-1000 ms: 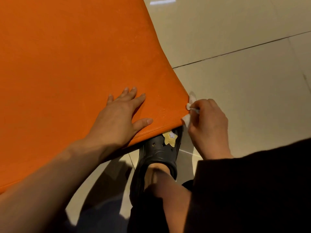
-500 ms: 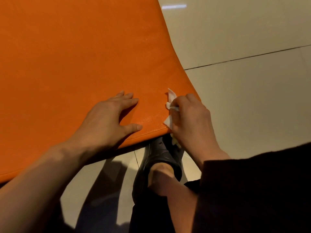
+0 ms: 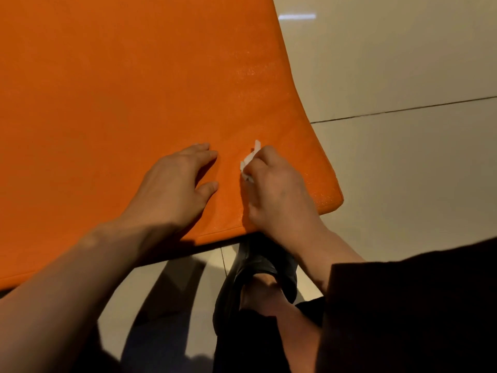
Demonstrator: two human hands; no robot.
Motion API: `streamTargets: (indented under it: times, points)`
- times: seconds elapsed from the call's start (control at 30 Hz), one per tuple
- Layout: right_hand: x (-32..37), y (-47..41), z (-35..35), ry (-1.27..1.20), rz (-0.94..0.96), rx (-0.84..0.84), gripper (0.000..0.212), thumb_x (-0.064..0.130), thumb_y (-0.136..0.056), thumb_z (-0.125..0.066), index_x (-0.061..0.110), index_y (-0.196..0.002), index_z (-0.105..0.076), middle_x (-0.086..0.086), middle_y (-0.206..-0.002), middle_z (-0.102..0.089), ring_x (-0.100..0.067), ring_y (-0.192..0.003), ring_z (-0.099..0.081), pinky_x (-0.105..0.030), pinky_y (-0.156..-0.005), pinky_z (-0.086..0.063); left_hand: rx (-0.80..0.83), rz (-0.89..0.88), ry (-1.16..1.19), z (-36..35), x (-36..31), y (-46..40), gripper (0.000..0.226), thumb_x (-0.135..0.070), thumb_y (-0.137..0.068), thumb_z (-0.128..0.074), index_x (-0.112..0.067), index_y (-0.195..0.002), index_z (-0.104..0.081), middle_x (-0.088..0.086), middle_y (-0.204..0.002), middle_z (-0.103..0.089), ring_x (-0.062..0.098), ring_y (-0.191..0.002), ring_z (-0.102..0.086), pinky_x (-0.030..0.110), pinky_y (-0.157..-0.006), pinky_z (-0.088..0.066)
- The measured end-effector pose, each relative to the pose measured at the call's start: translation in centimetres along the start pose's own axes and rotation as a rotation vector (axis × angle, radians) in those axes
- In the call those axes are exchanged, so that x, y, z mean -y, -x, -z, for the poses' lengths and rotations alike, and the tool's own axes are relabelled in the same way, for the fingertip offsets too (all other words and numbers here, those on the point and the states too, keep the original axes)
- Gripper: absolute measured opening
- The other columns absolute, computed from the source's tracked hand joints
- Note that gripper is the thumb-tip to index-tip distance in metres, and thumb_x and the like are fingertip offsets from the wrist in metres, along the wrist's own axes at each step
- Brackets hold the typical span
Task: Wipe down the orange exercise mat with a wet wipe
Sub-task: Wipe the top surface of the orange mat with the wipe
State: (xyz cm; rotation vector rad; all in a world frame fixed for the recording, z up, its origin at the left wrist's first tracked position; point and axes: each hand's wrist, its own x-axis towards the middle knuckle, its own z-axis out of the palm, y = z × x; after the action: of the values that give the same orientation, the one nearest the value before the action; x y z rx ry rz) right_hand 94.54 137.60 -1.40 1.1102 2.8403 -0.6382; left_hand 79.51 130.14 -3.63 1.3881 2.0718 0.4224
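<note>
The orange exercise mat (image 3: pixel 121 103) fills the upper left of the view and lies on a pale tiled floor (image 3: pixel 403 170); its near right corner sits just right of the person's right hand. The left hand (image 3: pixel 174 184) rests flat on the mat near its front edge, fingers straight and slightly spread, thumb out to the right, holding nothing. Just beside those fingertips, to their right, the right hand (image 3: pixel 274 192) has its fingers curled around a white wet wipe (image 3: pixel 248 161) and presses it onto the mat surface. Only a crumpled bit of the wipe shows, sticking out past the knuckles on the thumb side; the rest is hidden under the hand. The two hands are close but apart, with a strip of bare orange between them. Below the right wrist, under the mat's front edge, a black shoe (image 3: pixel 247 278) stands on the tiles, its toe tucked beneath the mat. A dark sleeve (image 3: pixel 408 305) covers the right forearm.
</note>
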Motion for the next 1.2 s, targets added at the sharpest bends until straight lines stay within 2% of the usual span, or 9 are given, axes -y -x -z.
streamTargets:
  times: [0.13,0.33,0.47,0.6,0.67,0.8,0.9,1.03,1.2]
  points:
    - [0.5,-0.7,-0.2,0.03,0.174,0.168,0.041,0.005,-0.076,-0.074,0.004,-0.115,-0.06,-0.012,-0.125,-0.05,-0.026,-0.107,-0.05,-0.021,-0.081,-0.029,-0.005,0.041,-0.016,0.2,0.6,-0.9,0.061,-0.022,-0.087,-0.069,-0.018,-0.143,-0.045,0.001,-0.152,-0.037,0.017,-0.141,-0.032,0.035,-0.116,-0.027]
    - [-4.3,-4.8,0.1,0.052,-0.144,-0.139,0.008,0.002,-0.086,-0.061,0.003,-0.094,-0.063,-0.011,-0.105,-0.055,-0.023,-0.087,-0.056,-0.02,-0.071,-0.031,0.01,0.067,-0.022,0.6,0.6,-1.7,0.06,-0.025,-0.087,-0.069,-0.023,-0.142,-0.046,-0.004,-0.153,-0.035,0.016,-0.14,-0.034,0.03,-0.112,-0.026]
    - [-1.1,-4.1,-1.7,-0.034,0.067,0.014,0.016,0.002,-0.081,-0.065,0.001,-0.097,-0.063,-0.017,-0.112,-0.056,-0.028,-0.093,-0.057,-0.023,-0.078,-0.041,0.037,0.082,-0.02,0.7,1.2,-2.7,0.063,-0.026,-0.086,-0.07,-0.023,-0.143,-0.045,-0.005,-0.154,-0.034,0.016,-0.14,-0.034,0.029,-0.112,-0.026]
    - [-2.2,-5.7,-1.3,-0.023,0.214,0.185,0.02,-0.005,-0.075,-0.069,0.0,-0.094,-0.066,-0.015,-0.1,-0.058,-0.027,-0.084,-0.056,-0.017,-0.071,-0.029,0.052,0.101,-0.007,0.6,1.4,-3.7,0.063,-0.027,-0.087,-0.069,-0.025,-0.144,-0.043,-0.006,-0.154,-0.033,0.016,-0.141,-0.032,0.03,-0.113,-0.025]
    - [-4.3,-8.0,-0.6,0.011,0.1,0.049,0.009,0.004,-0.088,-0.06,0.001,-0.094,-0.066,-0.012,-0.096,-0.056,-0.027,-0.081,-0.056,-0.018,-0.066,-0.027,0.041,0.102,-0.001,0.6,1.4,-4.1,0.062,-0.026,-0.088,-0.068,-0.025,-0.144,-0.043,-0.007,-0.154,-0.033,0.016,-0.141,-0.031,0.029,-0.112,-0.024]
    - [-5.7,-10.3,-0.2,0.014,-0.127,-0.139,0.018,0.012,-0.095,-0.051,0.002,-0.101,-0.065,-0.013,-0.104,-0.054,-0.028,-0.086,-0.055,-0.022,-0.067,-0.032,0.021,0.104,0.02,0.8,1.5,-5.0,0.061,-0.025,-0.088,-0.068,-0.023,-0.144,-0.043,-0.006,-0.155,-0.032,0.017,-0.141,-0.03,0.025,-0.112,-0.022]
    - [-2.9,-9.0,-1.5,-0.096,0.045,-0.015,0.015,0.006,-0.09,-0.058,0.004,-0.102,-0.065,-0.007,-0.101,-0.052,-0.018,-0.083,-0.051,-0.014,-0.065,-0.033,0.008,0.12,0.028,0.6,1.8,-5.5,0.066,-0.026,-0.086,-0.069,-0.022,-0.145,-0.041,-0.004,-0.155,-0.031,0.018,-0.142,-0.028,0.028,-0.113,-0.022]
    - [-3.2,-9.5,-1.7,-0.118,0.283,0.175,0.017,-0.001,-0.083,-0.062,0.001,-0.098,-0.068,-0.013,-0.095,-0.058,-0.028,-0.08,-0.058,-0.029,-0.063,-0.039,-0.001,0.156,0.048,0.3,2.0,-5.9,0.071,-0.03,-0.086,-0.07,-0.02,-0.147,-0.037,-0.002,-0.158,-0.025,0.018,-0.145,-0.022,0.032,-0.117,-0.02]
    - [-6.9,-14.4,-0.9,-0.041,0.02,-0.11,0.019,0.007,-0.089,-0.059,0.005,-0.105,-0.068,-0.01,-0.101,-0.055,-0.029,-0.085,-0.057,-0.017,-0.066,-0.026,-0.021,0.163,0.038,0.3,1.9,-7.0,0.07,-0.03,-0.089,-0.066,-0.02,-0.149,-0.032,-0.003,-0.159,-0.022,0.017,-0.145,-0.019,0.026,-0.116,-0.012]
